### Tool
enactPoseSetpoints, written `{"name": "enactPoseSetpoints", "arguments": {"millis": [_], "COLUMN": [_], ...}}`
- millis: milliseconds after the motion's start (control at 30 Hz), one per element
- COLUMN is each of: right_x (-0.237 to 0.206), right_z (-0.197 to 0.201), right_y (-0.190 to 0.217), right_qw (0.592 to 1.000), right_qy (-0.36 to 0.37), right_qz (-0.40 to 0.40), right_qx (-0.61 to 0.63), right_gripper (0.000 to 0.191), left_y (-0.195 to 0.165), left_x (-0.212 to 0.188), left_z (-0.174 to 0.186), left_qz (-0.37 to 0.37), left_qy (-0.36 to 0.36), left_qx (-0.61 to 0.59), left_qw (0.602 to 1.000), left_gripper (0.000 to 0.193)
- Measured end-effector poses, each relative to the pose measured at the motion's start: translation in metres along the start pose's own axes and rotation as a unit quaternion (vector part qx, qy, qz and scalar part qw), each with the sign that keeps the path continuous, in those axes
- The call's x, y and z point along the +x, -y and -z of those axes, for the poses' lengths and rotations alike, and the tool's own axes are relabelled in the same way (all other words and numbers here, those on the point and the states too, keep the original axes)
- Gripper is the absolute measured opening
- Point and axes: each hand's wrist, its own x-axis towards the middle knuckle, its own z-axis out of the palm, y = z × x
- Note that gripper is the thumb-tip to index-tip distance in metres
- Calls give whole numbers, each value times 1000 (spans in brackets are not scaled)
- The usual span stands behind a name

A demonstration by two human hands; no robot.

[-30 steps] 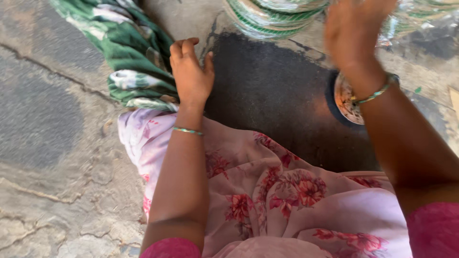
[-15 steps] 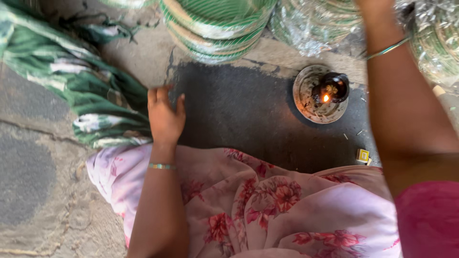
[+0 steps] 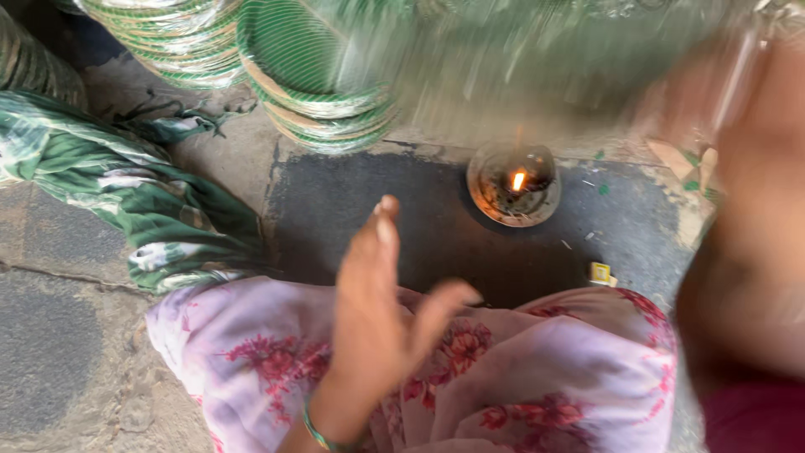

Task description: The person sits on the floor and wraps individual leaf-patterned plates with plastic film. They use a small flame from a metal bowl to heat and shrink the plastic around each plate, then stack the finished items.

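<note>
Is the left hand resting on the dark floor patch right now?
No: the left hand is raised open above the pink floral cloth, clear of the dark floor patch where the small lit lamp sits.

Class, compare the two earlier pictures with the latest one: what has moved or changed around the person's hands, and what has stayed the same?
The left hand has lifted off the dark floor patch and now hangs open over the pink floral cloth, holding nothing. The right arm has swung nearer the camera and is blurred; its hand cannot be made out. The small lit lamp, the green striped plates and the green cloth stayed put.
</note>
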Motion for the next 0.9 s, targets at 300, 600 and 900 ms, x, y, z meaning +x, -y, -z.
{"name": "enactPoseSetpoints", "arguments": {"millis": [300,600,900], "right_x": [-206,-193,-171], "right_z": [52,94,37], "right_y": [3,-86,-138], "right_qw": [974,898,964], "right_qy": [192,352,62], "right_qz": [-27,-261,-247], "right_qx": [116,-42,-72], "right_gripper": [33,63,5], "left_y": [-108,-61,77], "left_x": [-23,-42,19], "left_z": [0,60,61], "left_qz": [-75,-40,-53], "left_qy": [194,92,35], "left_qx": [6,152,320], "left_qw": [978,983,945], "left_gripper": [28,33,42]}}
